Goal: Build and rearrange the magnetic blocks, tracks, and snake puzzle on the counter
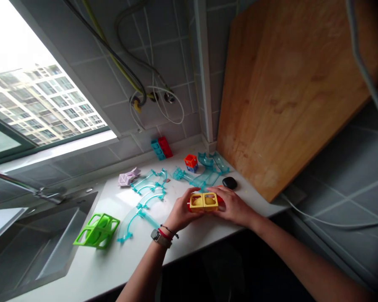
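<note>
Both my hands hold a yellow two-window toy block (203,201) with a red piece under it, just above the white counter. My left hand (182,212), with a watch and bracelets at the wrist, grips the block's left end. My right hand (234,205) grips its right end, fingers curled over the top. Several clear teal curved track pieces (148,193) lie to the left of the hands, and more teal track pieces (208,172) lie behind them. A small black oval object (229,183) rests just beyond my right hand.
A green frame block (97,230) sits by the sink (34,247) at the left. A pale lilac piece (128,177), a blue and red block pair (161,148) and an orange cube (190,162) lie farther back. A big wooden board (286,96) leans on the tiled wall at the right.
</note>
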`<state>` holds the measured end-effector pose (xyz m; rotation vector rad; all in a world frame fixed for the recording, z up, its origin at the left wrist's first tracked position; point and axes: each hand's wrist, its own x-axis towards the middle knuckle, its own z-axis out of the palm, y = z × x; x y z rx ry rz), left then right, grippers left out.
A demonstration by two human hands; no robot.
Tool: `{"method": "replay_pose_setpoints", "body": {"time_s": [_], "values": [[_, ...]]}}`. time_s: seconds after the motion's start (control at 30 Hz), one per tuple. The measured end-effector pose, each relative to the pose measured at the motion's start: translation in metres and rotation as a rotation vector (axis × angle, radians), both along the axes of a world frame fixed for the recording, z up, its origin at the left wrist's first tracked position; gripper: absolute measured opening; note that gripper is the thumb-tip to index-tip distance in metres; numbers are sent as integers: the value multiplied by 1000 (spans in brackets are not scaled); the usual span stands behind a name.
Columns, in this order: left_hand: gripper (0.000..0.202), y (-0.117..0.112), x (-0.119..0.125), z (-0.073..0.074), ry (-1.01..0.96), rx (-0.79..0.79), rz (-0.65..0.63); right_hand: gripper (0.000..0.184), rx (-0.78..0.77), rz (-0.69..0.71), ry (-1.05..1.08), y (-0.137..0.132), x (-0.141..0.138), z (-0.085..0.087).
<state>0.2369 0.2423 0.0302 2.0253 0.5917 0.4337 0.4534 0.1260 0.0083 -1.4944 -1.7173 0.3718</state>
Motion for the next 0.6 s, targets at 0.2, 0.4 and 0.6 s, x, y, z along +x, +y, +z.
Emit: {"method": "replay_pose_setpoints", "body": {"time_s": [0.2, 0.4, 0.6], "values": [[72, 0, 1, -1, -13, -13, -6, 74, -7, 6, -23, 0, 0, 1], [76, -3, 1, -2, -28, -38, 3, 71, 2, 4, -8, -1, -1, 3], [96, -4, 1, -4, 11, -37, 28, 73, 12, -1, -13, -1, -2, 0]]}}
